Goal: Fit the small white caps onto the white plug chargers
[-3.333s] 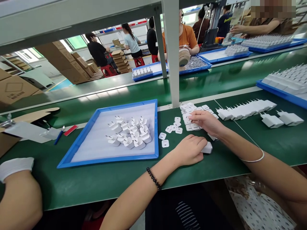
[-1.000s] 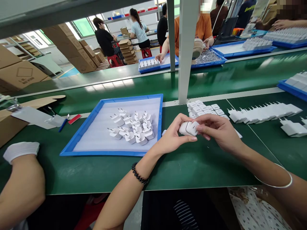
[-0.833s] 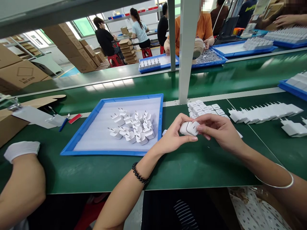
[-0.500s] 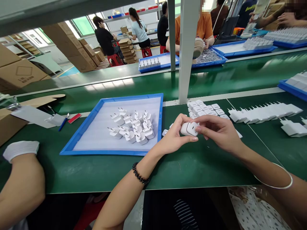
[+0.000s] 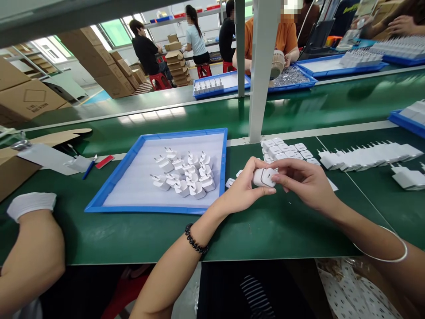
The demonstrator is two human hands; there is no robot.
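Charger, white, slotted end cap turned right, is what we have in hand: held over the green bench, between both hands, right of the blue tray. Left hand we mark as grasping the body, fingers curled behind, thumb along the near side. Right hand we mark as pinching the cap end, thumb on its face; remaining fingers partly hidden, what they do we can't tell. Seam visible between cap and body. Behind the hands we log a cluster of square caps, few loose ones beside the tray's right edge. Inside tray: two-pin chargers, bunched, pins up. Far right we get a side-by-side row of chargers on the bench, another charger in front, second blue tray beyond.
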